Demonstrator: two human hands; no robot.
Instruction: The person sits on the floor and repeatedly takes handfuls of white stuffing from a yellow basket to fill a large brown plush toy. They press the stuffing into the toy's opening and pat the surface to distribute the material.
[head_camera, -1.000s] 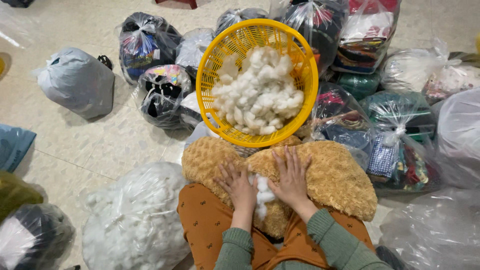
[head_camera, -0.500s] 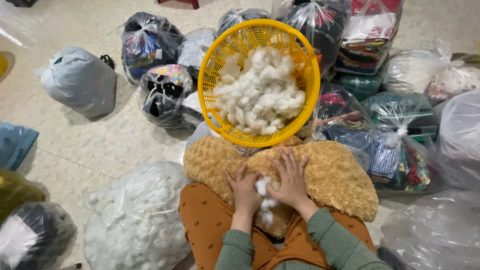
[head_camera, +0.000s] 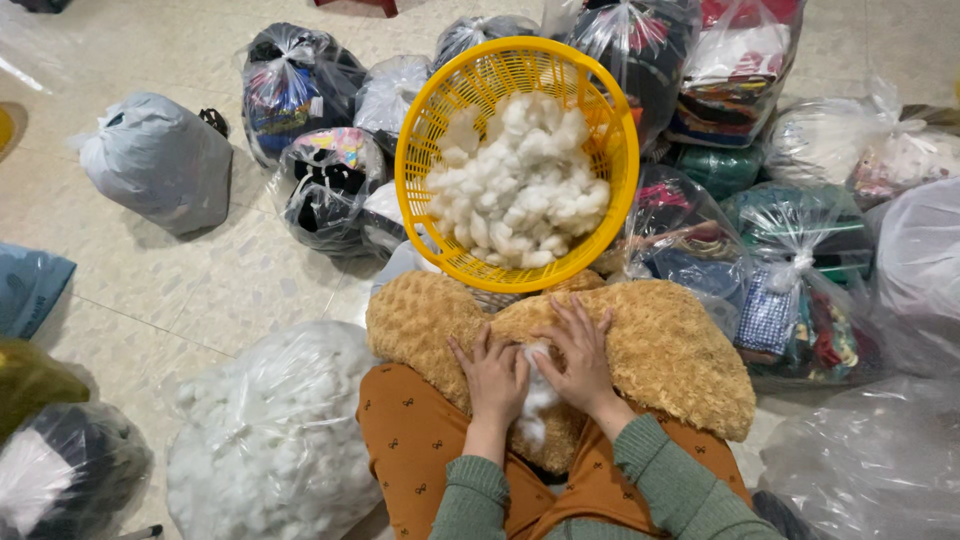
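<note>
While spread across the lap, brown plush toy (head_camera: 660, 350) pressed from both sides. Left hand (head_camera: 492, 375) flat, fingers splayed, on the fur beside white stuffing (head_camera: 535, 405) showing at the seam. Right hand (head_camera: 580, 355) likewise open, touching that stuffing. Yellow basket (head_camera: 420, 130) of stuffing just beyond the toy.
</note>
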